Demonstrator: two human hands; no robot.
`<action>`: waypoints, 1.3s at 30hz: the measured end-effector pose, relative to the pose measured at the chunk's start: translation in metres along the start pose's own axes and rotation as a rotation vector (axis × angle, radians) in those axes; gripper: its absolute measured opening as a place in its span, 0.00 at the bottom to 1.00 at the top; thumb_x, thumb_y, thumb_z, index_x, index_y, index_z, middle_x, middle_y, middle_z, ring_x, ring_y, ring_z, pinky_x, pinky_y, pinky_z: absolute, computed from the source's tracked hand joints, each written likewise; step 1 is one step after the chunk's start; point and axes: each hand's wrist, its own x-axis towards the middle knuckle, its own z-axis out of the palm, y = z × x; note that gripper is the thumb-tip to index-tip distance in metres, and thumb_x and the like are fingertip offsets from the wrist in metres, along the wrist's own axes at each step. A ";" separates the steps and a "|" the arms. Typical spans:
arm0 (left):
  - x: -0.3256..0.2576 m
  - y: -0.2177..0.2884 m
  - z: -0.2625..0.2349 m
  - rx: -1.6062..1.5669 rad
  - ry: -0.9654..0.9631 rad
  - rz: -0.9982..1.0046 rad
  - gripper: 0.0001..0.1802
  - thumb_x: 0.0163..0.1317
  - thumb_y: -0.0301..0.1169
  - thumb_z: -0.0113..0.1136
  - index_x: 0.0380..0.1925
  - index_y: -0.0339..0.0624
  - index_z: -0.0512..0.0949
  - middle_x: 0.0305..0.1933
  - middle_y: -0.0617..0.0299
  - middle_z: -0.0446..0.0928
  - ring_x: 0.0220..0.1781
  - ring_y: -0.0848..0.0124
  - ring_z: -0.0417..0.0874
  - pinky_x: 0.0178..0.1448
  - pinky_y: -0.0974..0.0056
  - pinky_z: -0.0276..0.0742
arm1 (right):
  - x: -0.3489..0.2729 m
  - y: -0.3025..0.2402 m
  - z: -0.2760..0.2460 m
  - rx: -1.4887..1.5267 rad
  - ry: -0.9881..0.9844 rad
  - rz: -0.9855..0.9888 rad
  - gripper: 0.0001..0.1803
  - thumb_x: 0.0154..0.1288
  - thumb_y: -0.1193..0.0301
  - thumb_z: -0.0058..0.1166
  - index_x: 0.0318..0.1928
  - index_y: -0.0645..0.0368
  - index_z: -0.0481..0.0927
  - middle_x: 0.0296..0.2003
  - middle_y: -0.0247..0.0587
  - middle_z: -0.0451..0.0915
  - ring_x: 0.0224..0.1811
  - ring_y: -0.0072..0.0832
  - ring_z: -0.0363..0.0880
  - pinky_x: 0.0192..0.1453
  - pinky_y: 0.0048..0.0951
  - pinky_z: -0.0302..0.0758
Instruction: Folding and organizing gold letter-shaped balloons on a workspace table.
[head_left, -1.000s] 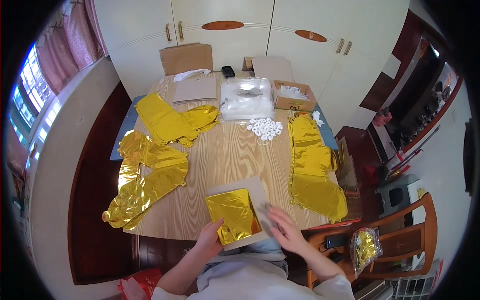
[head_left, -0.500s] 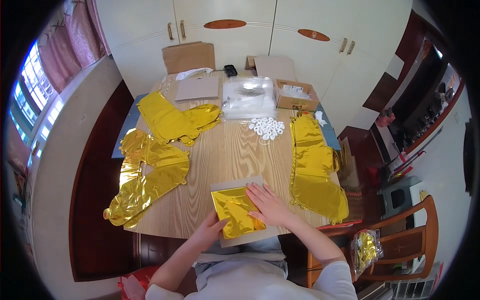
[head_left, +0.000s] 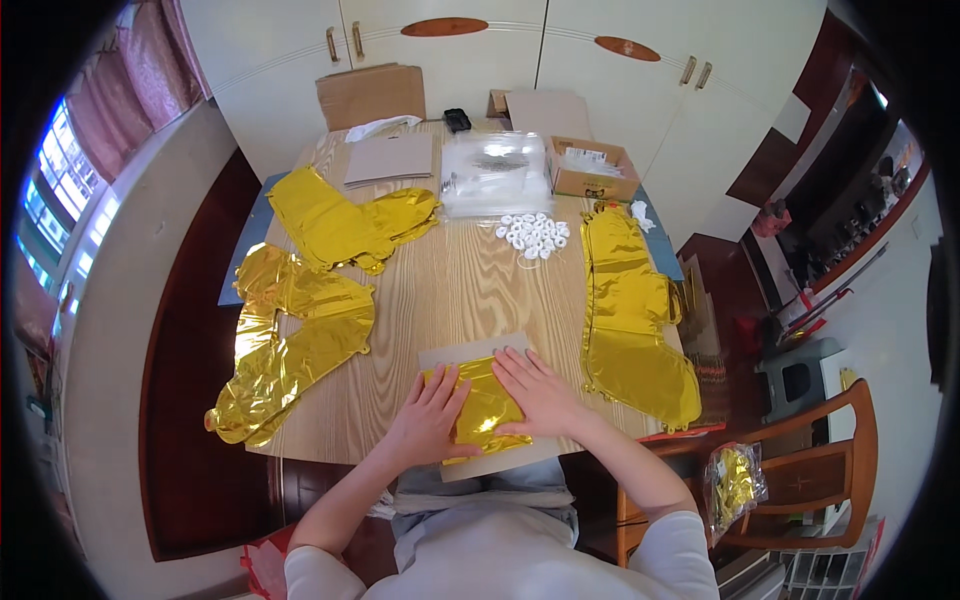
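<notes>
At the far side of the wooden table an open cardboard box holds white and clear packets, too small to tell apart. Beside it lies a stack of clear plastic bags, and just in front of that a cluster of small white rings.

The folded gold foil piece is shiny and creased, lying on a grey cardboard sheet at the table's near edge. The left hand lies flat on its left part, fingers spread, gripping nothing. The right hand presses flat on its right part, likewise open.

Loose gold foil pieces lie in heaps at left, far left and right. White cupboards stand behind the table, a wooden chair at right, a curtained window at left.
</notes>
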 end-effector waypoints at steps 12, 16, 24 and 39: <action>-0.001 -0.006 -0.012 0.072 -0.080 -0.002 0.70 0.36 0.73 0.64 0.69 0.30 0.55 0.75 0.40 0.51 0.78 0.46 0.46 0.77 0.40 0.40 | 0.001 -0.002 -0.014 -0.047 -0.140 0.007 0.70 0.38 0.29 0.61 0.70 0.70 0.54 0.73 0.60 0.48 0.76 0.56 0.42 0.78 0.51 0.42; -0.005 -0.010 -0.016 0.098 -0.125 -0.034 0.70 0.37 0.73 0.63 0.70 0.30 0.53 0.75 0.39 0.49 0.79 0.46 0.45 0.77 0.39 0.39 | 0.003 -0.005 -0.016 -0.067 -0.152 0.030 0.70 0.36 0.28 0.60 0.71 0.67 0.54 0.73 0.61 0.47 0.75 0.63 0.39 0.77 0.53 0.41; -0.093 0.018 -0.016 -0.315 0.124 -0.593 0.32 0.52 0.47 0.70 0.49 0.35 0.75 0.52 0.42 0.76 0.57 0.51 0.77 0.61 0.52 0.72 | 0.010 -0.019 -0.015 0.017 -0.212 -0.054 0.69 0.38 0.32 0.64 0.72 0.66 0.52 0.73 0.64 0.44 0.76 0.61 0.37 0.77 0.52 0.43; -0.126 0.036 0.062 -1.980 0.375 -0.889 0.17 0.66 0.20 0.52 0.55 0.29 0.70 0.54 0.52 0.77 0.53 0.62 0.81 0.58 0.58 0.78 | 0.110 0.006 -0.001 0.433 -0.267 -0.425 0.51 0.59 0.41 0.55 0.70 0.65 0.56 0.71 0.61 0.52 0.76 0.54 0.46 0.77 0.49 0.47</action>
